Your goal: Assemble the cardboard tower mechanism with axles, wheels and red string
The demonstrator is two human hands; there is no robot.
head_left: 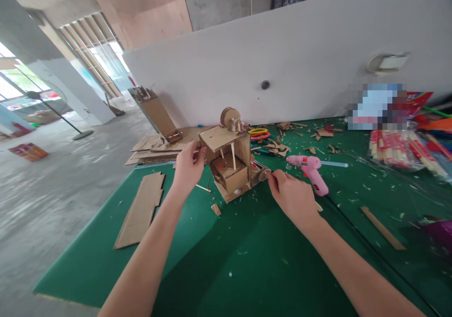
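Note:
A boxy cardboard model (231, 140) stands on the green table, with a round layered cardboard wheel (230, 118) on top and pale sticks inside its open front. My left hand (189, 169) is closed at the model's upper left edge, thumb and fingers pinched against it. On the lower right side sticks out a small cardboard disc (263, 173). My right hand (293, 194) pinches at this disc's outer end; its fingertips partly hide what they grip. Below the model lies a small cardboard scrap (216, 209).
A pink glue gun (307, 166) lies right of the model, its black cable running toward the front right. Cardboard sheets (141, 209) lie at left. Behind are scissors (258, 133) and scraps. Packets of sticks (391, 150) sit at far right, before a white wall (300, 63).

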